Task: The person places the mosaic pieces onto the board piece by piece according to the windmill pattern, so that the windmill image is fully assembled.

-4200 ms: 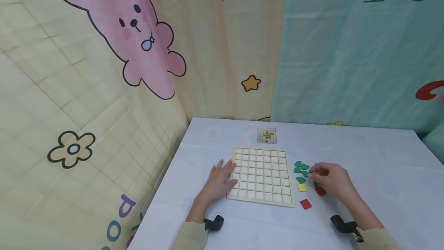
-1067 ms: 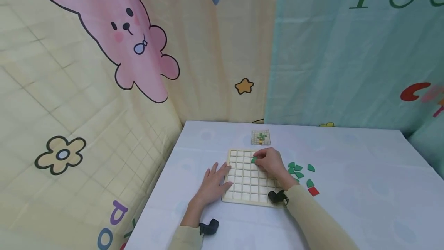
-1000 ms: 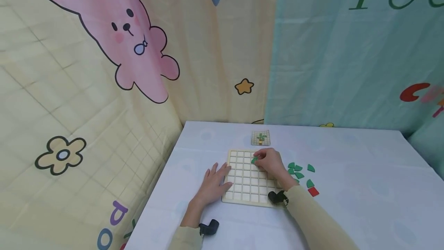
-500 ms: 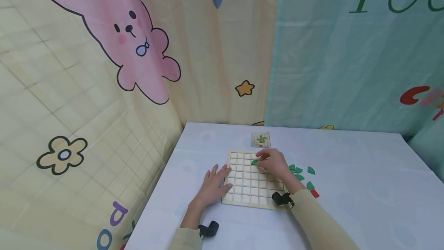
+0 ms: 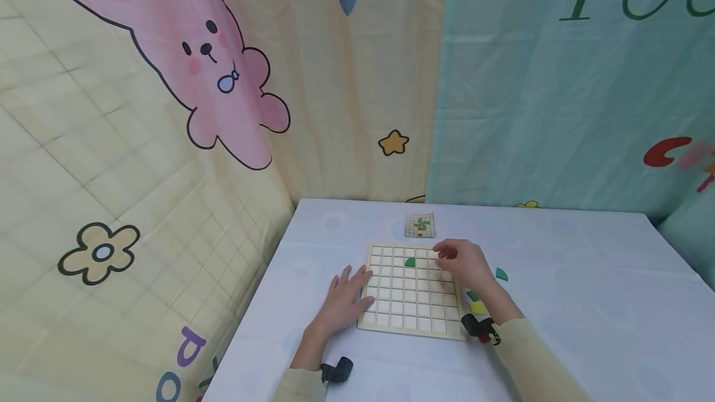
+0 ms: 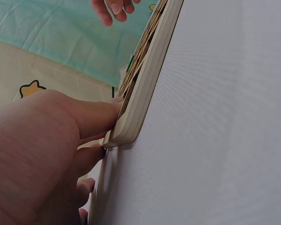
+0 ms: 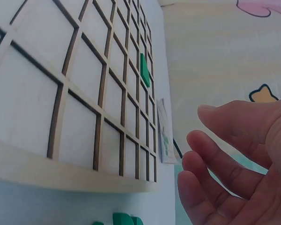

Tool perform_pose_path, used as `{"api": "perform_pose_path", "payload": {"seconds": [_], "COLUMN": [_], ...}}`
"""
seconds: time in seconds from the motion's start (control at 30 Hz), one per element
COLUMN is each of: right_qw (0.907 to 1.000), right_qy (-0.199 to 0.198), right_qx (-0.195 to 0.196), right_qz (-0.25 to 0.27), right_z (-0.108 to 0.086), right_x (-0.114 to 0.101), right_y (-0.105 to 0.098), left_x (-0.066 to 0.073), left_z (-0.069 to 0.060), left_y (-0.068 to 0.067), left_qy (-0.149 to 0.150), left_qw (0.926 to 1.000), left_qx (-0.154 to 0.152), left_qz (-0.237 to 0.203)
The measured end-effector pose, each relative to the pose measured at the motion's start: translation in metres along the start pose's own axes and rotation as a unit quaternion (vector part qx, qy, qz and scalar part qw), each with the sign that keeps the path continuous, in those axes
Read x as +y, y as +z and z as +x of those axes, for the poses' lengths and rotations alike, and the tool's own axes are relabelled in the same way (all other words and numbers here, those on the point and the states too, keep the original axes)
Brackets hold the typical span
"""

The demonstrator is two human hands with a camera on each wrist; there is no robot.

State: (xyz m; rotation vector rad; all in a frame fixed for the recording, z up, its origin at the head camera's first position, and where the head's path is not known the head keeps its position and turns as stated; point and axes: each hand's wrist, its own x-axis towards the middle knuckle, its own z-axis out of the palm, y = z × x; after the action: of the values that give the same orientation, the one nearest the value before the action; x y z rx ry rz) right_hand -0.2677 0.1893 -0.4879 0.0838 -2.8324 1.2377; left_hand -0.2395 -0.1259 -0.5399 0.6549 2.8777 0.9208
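One green piece (image 5: 410,262) on grid board (image 5: 403,311) | left hand (image 5: 342,294): spread, touching board edge | right hand (image 5: 468,263): fingers loosely parted, over board

The board (image 5: 409,296) is cream — grid-patterned. The piece (image 5: 410,262) near its far edge is green; the tile (image 5: 477,308) beside its right edge — yellow.

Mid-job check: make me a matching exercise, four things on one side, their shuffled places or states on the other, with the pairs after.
1. Card
2. Left hand
3. Right hand
4. Yellow piece

A. Touching the board's left edge
B. Lying right of the board
C. Beyond the board's far edge
D. Raised, holding nothing

Pairs: 1-C, 2-A, 3-D, 4-B
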Motion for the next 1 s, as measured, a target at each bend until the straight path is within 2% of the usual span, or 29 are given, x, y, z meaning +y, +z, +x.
{"api": "perform_pose_path", "payload": {"seconds": [0.2, 0.53, 0.77, 1.0], "right_qw": [0.999, 0.9981, 0.9962, 0.9939], "right_qy": [-0.015, 0.023, 0.054, 0.046], "right_qx": [0.019, 0.028, -0.001, -0.025], "right_qz": [-0.037, -0.05, -0.068, -0.097], "right_z": [-0.008, -0.014, -0.017, -0.012], "right_x": [0.013, 0.042, 0.057, 0.065], "right_y": [-0.016, -0.029, -0.028, -0.032], "left_x": [0.002, 0.002, 0.0, 0.002], "left_z": [-0.002, -0.003, -0.004, -0.003], "left_y": [-0.002, -0.003, -0.001, -0.002], "left_qy": [0.004, 0.009, 0.002, 0.002], "left_qw": [1.0, 1.0, 1.0, 1.0], "left_qx": [0.001, -0.001, -0.008, -0.003], "left_qz": [-0.005, -0.002, 0.0, -0.004]}}
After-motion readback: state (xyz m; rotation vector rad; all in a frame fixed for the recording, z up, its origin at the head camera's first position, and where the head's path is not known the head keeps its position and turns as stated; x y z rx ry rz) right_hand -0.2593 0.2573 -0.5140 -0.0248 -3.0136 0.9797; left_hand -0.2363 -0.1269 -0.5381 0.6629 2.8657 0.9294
